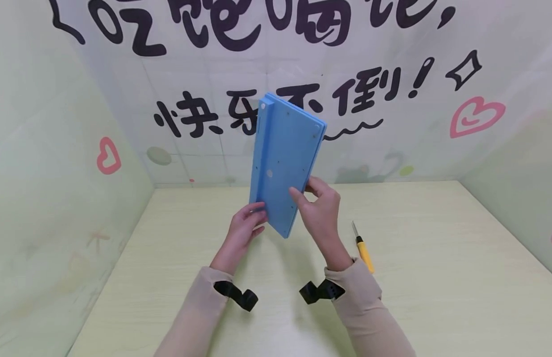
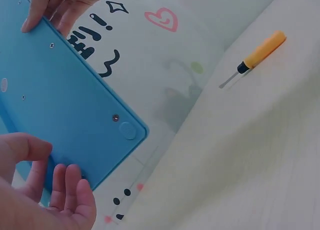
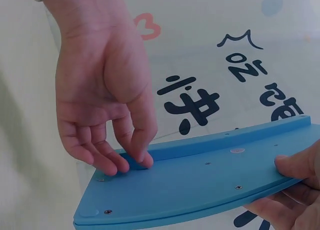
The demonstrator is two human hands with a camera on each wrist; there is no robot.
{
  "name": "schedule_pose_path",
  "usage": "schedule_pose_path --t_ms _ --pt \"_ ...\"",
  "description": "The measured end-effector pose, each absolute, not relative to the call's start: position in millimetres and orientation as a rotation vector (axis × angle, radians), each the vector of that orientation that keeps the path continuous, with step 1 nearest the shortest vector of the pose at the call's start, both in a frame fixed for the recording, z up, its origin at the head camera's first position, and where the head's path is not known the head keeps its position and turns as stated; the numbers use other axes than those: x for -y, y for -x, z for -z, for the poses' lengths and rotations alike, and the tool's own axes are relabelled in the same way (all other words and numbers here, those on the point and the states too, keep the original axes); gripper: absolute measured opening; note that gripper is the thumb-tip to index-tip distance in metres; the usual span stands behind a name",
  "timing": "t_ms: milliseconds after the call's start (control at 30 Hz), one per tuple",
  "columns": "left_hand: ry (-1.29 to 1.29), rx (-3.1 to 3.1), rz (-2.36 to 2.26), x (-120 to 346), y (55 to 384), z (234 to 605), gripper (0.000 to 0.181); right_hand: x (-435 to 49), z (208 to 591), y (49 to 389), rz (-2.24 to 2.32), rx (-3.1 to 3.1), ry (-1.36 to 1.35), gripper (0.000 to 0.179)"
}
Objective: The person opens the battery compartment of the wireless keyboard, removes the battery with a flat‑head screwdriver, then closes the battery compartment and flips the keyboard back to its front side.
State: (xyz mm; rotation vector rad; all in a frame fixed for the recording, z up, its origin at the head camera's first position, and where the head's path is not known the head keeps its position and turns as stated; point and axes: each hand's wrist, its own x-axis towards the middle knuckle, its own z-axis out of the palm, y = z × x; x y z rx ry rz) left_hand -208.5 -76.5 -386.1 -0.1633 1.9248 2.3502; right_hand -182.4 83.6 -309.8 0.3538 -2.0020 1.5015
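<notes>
A blue keyboard (image 1: 286,158) is held up off the table on a slant, its underside with small screws and a raised ridge facing me. My right hand (image 1: 321,208) grips its right edge, thumb on the underside and fingers behind. At the lower left, my left hand (image 1: 245,229) has its bent fingers at the ridge edge. The right wrist view shows the left hand (image 3: 107,100) with fingertips touching the keyboard (image 3: 195,180) by the ridge. Keys are hidden on the far side. A yellow-handled screwdriver (image 1: 364,254) lies on the table, right of my right forearm.
The pale wooden table (image 1: 436,258) reaches back to a white printed backdrop (image 1: 204,163) with black writing and pink hearts. Fabric walls rise on both sides. Black camera mounts (image 1: 237,295) sit on both sleeved wrists.
</notes>
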Motion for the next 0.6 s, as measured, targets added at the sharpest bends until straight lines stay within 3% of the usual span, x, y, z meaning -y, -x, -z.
schedule_pose_path --t_ms 333,600 --pt "0.276 -1.854 -2.492 71 205 398 0.030 -87 306 187 -1.619 1.920 -0.298 0.029" --pt "0.147 -1.455 -2.717 73 203 402 0.028 -87 308 187 -1.860 1.830 -0.246 0.031"
